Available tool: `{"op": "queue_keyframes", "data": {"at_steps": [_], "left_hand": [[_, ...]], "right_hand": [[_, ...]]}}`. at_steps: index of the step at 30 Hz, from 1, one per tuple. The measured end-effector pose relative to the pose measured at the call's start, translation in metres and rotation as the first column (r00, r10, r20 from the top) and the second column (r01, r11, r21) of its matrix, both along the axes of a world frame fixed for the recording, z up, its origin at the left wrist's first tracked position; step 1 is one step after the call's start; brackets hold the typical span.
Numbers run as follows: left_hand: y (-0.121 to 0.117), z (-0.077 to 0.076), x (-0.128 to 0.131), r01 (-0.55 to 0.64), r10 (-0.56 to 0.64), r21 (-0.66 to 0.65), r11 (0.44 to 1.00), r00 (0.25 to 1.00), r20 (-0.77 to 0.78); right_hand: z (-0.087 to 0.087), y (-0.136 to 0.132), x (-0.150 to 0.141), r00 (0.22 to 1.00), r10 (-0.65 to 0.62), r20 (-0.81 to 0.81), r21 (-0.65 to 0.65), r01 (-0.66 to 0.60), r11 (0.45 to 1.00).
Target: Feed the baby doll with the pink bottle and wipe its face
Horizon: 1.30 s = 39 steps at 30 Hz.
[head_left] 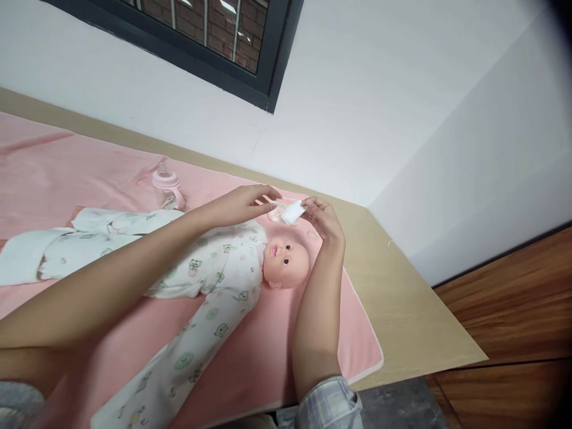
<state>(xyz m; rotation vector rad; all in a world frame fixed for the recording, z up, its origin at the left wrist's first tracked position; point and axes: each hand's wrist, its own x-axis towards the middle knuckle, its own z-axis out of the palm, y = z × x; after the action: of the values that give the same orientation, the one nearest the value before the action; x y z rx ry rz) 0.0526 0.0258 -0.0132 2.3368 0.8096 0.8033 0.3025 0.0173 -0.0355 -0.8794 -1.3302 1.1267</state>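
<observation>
My right hand [325,220] pinches a small folded white cloth [293,212], like a wipe or gauze, between thumb and fingers. My left hand [250,205] reaches in from the other side, its thumb and fingers closed at a thin pale edge of that cloth. Just below the two hands is the head of a baby doll [290,263], which lies on its back. It wears a white printed outfit [232,256] with long loose sleeves and legs. Under the cloth a small pinkish-white packet [274,213] is partly hidden. My left forearm crosses above the doll's body.
A pink-topped baby bottle [167,186] with a handle stands beyond the doll's legs. The pink blanket [268,351] covers much of the tan table [402,310]. A white wall with a dark-framed window [268,65] rises behind; wooden panels [513,304] are at right.
</observation>
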Motion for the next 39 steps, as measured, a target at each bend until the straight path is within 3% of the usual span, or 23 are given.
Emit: {"op": "queue_keyframes", "data": {"at_steps": [4,9,13,16,24,28,31,34,39], "left_hand": [[-0.007,0.000,-0.012,0.085,-0.083,-0.065,0.994,0.996,0.036],[-0.004,0.006,-0.030,0.326,-0.355,-0.219,0.920,0.929,-0.108],[-0.002,0.005,-0.035,0.421,-0.465,-0.363,0.831,0.885,-0.038],[-0.001,0.004,-0.034,0.444,-0.480,-0.442,0.779,0.877,0.035],[-0.004,0.007,-0.039,0.368,-0.393,-0.381,0.848,0.919,0.012],[-0.005,0.005,-0.039,0.348,-0.344,-0.258,0.901,0.937,0.061],[-0.005,0.004,-0.036,0.301,-0.292,-0.160,0.940,0.953,0.076],[-0.007,0.004,-0.034,0.277,-0.267,-0.100,0.956,0.958,0.102],[-0.010,0.005,-0.034,0.219,-0.194,-0.186,0.958,0.970,0.145]], "right_hand": [[0.022,-0.016,-0.025,0.959,0.182,0.217,0.038,-0.195,0.980],[0.036,-0.029,-0.042,0.853,0.355,0.382,0.007,-0.387,0.922],[0.040,-0.034,-0.046,0.813,0.396,0.427,-0.006,-0.435,0.900],[0.041,-0.036,-0.048,0.800,0.370,0.472,-0.004,-0.418,0.909],[0.045,-0.042,-0.054,0.796,0.316,0.516,0.009,-0.373,0.928],[0.047,-0.045,-0.063,0.776,0.137,0.616,0.059,-0.218,0.974],[0.046,-0.047,-0.071,0.711,-0.026,0.703,0.118,-0.081,0.990],[0.045,-0.049,-0.073,0.674,-0.076,0.735,0.137,-0.038,0.990],[0.047,-0.050,-0.055,0.713,-0.073,0.697,0.107,-0.003,0.994]]}}
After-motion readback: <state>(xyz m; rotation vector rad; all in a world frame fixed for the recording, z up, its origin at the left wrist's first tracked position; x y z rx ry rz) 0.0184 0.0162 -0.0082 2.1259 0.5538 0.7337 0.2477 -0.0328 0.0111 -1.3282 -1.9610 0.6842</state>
